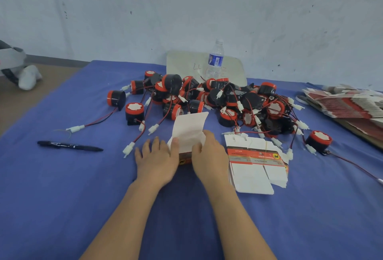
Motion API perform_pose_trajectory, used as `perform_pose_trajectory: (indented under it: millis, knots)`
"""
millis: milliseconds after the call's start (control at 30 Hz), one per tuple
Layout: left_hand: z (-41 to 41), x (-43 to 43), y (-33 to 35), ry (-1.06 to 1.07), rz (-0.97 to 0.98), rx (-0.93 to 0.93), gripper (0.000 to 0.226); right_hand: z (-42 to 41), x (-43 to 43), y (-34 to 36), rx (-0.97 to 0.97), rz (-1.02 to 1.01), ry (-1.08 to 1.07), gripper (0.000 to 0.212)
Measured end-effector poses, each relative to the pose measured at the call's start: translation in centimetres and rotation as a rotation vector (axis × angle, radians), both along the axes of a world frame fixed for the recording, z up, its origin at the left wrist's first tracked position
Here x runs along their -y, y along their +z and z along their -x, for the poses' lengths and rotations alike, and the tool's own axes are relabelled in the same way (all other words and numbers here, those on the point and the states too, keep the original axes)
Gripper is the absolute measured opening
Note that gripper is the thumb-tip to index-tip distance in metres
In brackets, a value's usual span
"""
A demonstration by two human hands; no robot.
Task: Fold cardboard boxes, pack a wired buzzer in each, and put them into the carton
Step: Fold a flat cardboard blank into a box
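A small cardboard box (189,131) stands on the blue cloth in front of me, its white top flap raised. My left hand (156,160) presses against its left side, thumb on the flap's edge. My right hand (209,156) holds the right side, fingers curled over the white flaps. Behind the box lies a heap of black and red wired buzzers (217,100) with white plugs. A short stack of flat box blanks (256,166) lies just right of my right hand.
A black marker pen (69,145) lies at the left. A water bottle (215,60) stands before a white board (207,67) at the back. A large pile of flat blanks (348,104) sits at the far right edge. Loose buzzers (318,140) lie about the cloth (62,197).
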State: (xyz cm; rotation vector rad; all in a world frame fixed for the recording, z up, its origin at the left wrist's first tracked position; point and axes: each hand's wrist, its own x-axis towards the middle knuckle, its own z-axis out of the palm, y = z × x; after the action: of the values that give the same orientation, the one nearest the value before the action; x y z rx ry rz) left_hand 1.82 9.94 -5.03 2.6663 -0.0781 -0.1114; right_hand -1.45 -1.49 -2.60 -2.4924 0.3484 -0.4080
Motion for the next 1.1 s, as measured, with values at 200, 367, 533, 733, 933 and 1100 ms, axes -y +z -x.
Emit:
perform_pose_trajectory:
  millis: [200, 367, 533, 733, 933, 1100]
  knots:
    - [-0.3, -0.7, 1.4, 0.006, 0.281, 0.499, 0.046, 0.0, 1.1, -0.3, 0.076, -0.171, -0.001, 0.049]
    - [0.9, -0.5, 2.9, -0.142, 0.858, 0.343, 0.024, -0.3, 1.2, 0.0, 0.17, -0.312, 0.05, 0.055]
    - [1.0, -0.1, 2.9, -0.123, 0.832, 0.349, 0.029, -0.1, 1.1, 0.7, 0.223, -0.478, -0.017, 0.043]
    - [1.4, 0.6, 2.9, -0.083, 0.985, 0.338, 0.052, -0.1, 1.2, 0.7, 0.219, -0.568, -0.024, 0.061]
    - [1.0, 0.2, 2.8, -0.078, 0.932, 0.326, 0.017, -0.5, 1.7, 0.7, 0.199, -0.599, 0.039, 0.032]
    - [0.7, 0.2, 2.6, -0.068, 0.873, 0.376, 0.011, -0.7, 2.2, 0.1, 0.17, -0.419, 0.062, 0.024]
